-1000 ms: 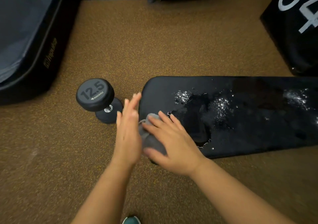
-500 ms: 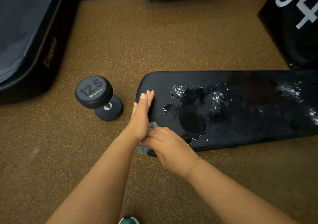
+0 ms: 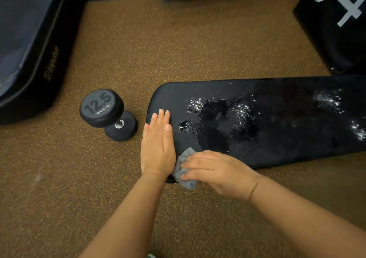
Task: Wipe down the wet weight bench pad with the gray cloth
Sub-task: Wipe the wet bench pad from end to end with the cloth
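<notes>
While bracing the bench pad (image 3: 267, 91) flat-fingered near its rounded end, left hand (image 3: 157, 145) holds nothing. Right hand (image 3: 215, 171) curled over bunched gray cloth (image 3: 185, 170) at pad's near edge, presumably poised to sweep toward pooled water (image 3: 219, 119), not yet wiped.

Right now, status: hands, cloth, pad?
Left hand flat on bench pad end. Right hand grips gray cloth at near edge. Water unwiped. Dumbbell beside, clear.

Bench pad (image 3: 277, 103) – glossy wet vinyl-like; cloth (image 3: 185, 170) – soft gray fabric; floor (image 3: 178, 39) – rough, speckled.
</notes>
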A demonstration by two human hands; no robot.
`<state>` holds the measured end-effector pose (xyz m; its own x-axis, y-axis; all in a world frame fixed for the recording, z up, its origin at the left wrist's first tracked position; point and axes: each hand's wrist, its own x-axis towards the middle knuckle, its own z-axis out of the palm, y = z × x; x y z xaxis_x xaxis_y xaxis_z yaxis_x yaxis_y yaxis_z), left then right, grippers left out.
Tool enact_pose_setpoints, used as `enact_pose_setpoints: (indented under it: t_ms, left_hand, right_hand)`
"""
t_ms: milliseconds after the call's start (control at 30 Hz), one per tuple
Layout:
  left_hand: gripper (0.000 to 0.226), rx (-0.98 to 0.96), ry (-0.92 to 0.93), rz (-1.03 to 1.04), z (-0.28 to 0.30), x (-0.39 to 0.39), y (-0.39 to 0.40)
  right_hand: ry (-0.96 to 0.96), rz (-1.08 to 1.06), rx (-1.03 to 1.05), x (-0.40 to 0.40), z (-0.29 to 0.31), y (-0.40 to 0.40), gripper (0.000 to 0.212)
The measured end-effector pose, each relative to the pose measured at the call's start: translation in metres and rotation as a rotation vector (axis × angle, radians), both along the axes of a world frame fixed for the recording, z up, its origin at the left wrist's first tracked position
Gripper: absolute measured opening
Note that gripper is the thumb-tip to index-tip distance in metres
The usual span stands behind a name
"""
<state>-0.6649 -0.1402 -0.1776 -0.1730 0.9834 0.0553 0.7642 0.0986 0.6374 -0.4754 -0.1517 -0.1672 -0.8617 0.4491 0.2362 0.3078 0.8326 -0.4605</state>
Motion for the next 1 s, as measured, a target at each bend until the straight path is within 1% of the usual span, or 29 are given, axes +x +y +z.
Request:
enact_pose_setpoints:
  t_ms: [100,233,300,400,467,600,667,767,1000]
  left_hand:
    - [0.064,0.008,0.019,0.032,0.001,0.004,-0.005]
    - [0.066,-0.027,0.129,0.033,0.004,0.011,-0.008]
    - [0.066,-0.049,0.202,0.036,0.003,0.014,-0.008]
    - [0.063,-0.059,0.282,0.068,0.0,0.018,-0.009]
    - [0.061,-0.056,0.286,0.079,-0.001,0.019,-0.01]
    - [0.06,-0.025,0.187,0.084,0.001,0.017,-0.009]
    - [0.06,-0.012,0.17,0.092,0.0,0.016,-0.009]
    - [0.058,-0.018,0.192,0.085,-0.002,0.015,-0.009]
    - [0.058,-0.059,0.23,0.073,0.001,0.016,-0.009]
  right_hand:
    - [0.003,-0.006,0.016,0.01,-0.002,0.004,0.033]
    - [0.001,-0.056,0.027,0.02,-0.004,0.008,0.034]
    - [0.026,-0.128,0.023,0.026,-0.004,0.009,0.034]
    - [0.043,-0.304,-0.019,0.023,-0.006,0.001,0.039]
    - [0.03,-0.377,-0.053,0.016,-0.005,-0.007,0.04]
    - [-0.055,-0.325,-0.067,0.015,-0.002,-0.004,0.044]
    - [-0.031,-0.322,-0.089,0.011,-0.004,0.0,0.039]
    - [0.035,-0.32,-0.129,-0.001,-0.007,0.007,0.031]
    - [0.046,-0.342,-0.11,-0.013,0.0,0.026,0.03]
